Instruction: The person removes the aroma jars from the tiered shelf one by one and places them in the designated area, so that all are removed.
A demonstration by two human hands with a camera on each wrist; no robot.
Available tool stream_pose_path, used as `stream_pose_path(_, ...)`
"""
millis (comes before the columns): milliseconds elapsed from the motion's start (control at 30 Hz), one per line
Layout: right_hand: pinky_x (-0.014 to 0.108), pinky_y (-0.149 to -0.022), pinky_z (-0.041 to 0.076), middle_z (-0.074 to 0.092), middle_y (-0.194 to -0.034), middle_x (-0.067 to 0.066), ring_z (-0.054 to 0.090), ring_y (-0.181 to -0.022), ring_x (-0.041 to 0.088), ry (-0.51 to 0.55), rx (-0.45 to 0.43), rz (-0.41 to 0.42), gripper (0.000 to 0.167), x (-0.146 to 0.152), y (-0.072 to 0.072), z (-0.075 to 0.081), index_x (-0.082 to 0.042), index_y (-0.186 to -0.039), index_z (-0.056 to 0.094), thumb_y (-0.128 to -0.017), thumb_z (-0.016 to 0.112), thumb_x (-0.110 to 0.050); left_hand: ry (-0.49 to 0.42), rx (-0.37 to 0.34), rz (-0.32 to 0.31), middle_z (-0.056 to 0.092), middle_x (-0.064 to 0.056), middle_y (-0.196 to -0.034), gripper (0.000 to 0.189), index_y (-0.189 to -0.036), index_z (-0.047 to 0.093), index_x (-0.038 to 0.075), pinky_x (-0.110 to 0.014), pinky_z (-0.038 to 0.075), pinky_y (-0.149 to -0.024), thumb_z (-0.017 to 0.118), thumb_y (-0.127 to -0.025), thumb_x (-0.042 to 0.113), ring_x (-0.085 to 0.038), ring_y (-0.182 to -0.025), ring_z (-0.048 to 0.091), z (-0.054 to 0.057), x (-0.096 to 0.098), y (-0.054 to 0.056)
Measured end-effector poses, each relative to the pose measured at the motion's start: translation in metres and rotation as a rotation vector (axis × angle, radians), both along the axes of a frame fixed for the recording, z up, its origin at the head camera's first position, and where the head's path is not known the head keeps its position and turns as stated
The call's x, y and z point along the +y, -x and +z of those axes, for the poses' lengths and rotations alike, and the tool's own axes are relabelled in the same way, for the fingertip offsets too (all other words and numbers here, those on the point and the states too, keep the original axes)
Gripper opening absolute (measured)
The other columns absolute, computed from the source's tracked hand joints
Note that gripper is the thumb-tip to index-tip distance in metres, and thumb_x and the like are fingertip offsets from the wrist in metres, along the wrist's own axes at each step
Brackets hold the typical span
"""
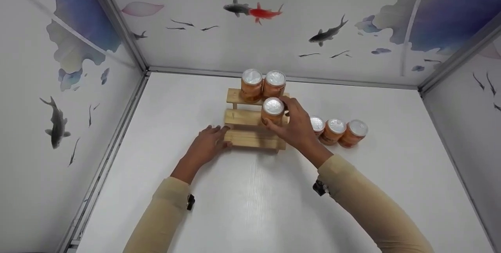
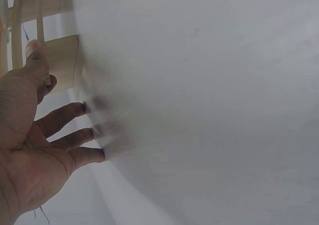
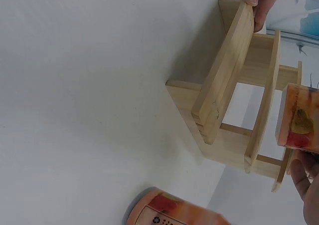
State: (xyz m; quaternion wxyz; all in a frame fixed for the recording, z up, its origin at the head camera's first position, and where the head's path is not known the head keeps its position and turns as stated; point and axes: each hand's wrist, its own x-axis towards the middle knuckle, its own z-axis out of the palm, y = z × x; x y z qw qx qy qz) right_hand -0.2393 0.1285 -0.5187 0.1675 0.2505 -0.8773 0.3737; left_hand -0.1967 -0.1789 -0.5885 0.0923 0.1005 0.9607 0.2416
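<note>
A three-step wooden rack (image 1: pixel 244 117) stands on the white table. My left hand (image 1: pixel 207 143) pinches the left end of its lowest step with thumb and forefinger; the left wrist view shows the other fingers (image 2: pixel 70 140) spread. My right hand (image 1: pixel 297 124) grips an orange-labelled can (image 1: pixel 273 112) with a silvery lid, upright over the right part of the middle step. In the right wrist view this can (image 3: pixel 303 117) has fruit on its label; whether its base touches the step I cannot tell. Two similar cans (image 1: pixel 251 85) stand side by side on the top step.
Three more such cans, one of them a can (image 1: pixel 353 133) at the right end, stand in a row on the table right of the rack. White panels with painted fish (image 1: pixel 266 13) enclose the table (image 1: pixel 250 198) at the back and sides.
</note>
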Motion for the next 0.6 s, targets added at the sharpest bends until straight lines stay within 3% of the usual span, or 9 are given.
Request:
stream_pose_path(300, 0.047, -0.089, 0.066, 0.068, -0.125, 0.017, 0.074, -0.111, 0.032, -0.047, -0.011, -0.047, 0.072, 0.02, -0.005, 0.004, -0.001, -0.145, 0.057, -0.091, 0.093, -0.033, -0.01, 0.006, -0.019, 0.052, -0.027, -0.167, 0.066, -0.166, 0.051, 0.015, -0.072, 0.034, -0.13, 0.063, -0.111, 0.048, -0.054, -0.16, 0.041, -0.001, -0.001, 0.0)
stream_pose_path(600, 0.045, -0.089, 0.065, 0.067, -0.126, 0.016, 0.074, -0.111, 0.031, -0.029, -0.026, -0.06, 0.074, 0.033, -0.009, 0.0, -0.002, -0.145, 0.057, -0.09, 0.094, -0.034, 0.006, 0.017, -0.02, 0.052, -0.027, -0.167, 0.064, -0.166, 0.051, 0.016, -0.071, 0.035, -0.13, 0.062, -0.112, 0.047, -0.054, -0.159, 0.043, -0.002, -0.003, -0.001)
